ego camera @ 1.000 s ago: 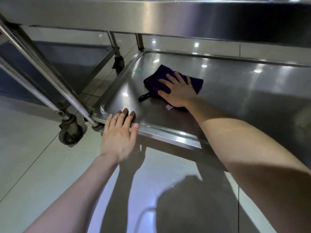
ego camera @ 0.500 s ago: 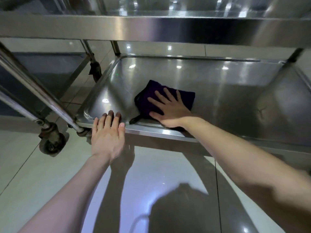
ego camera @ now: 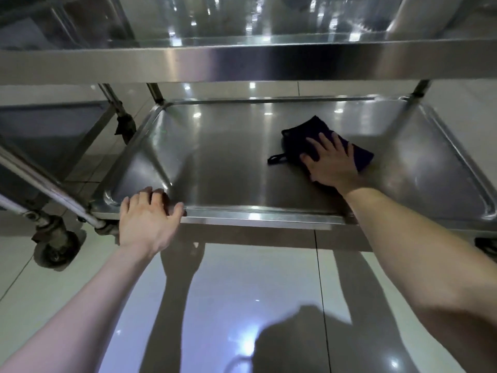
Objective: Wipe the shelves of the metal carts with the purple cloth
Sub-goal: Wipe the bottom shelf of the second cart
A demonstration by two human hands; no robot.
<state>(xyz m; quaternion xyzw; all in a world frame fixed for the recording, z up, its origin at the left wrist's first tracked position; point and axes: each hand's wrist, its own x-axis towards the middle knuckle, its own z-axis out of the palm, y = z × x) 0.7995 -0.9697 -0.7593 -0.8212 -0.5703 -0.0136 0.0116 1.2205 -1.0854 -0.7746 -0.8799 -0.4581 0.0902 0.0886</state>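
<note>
Purple cloth [ego camera: 298,140] lies on the cart's lower shelf [ego camera: 228,168], right of centre, partly hidden under the right hand [ego camera: 332,164], whose spread fingers press flat. Left hand [ego camera: 146,220] rests fingers open on the near rim, fingertips curling out of sight.

Glossy pale tiled floor [ego camera: 242,292] with dark grout lines, ceiling lights reflected as bright spots, dark shadows across it. Caster wheel [ego camera: 57,250] at left on the tiles.
</note>
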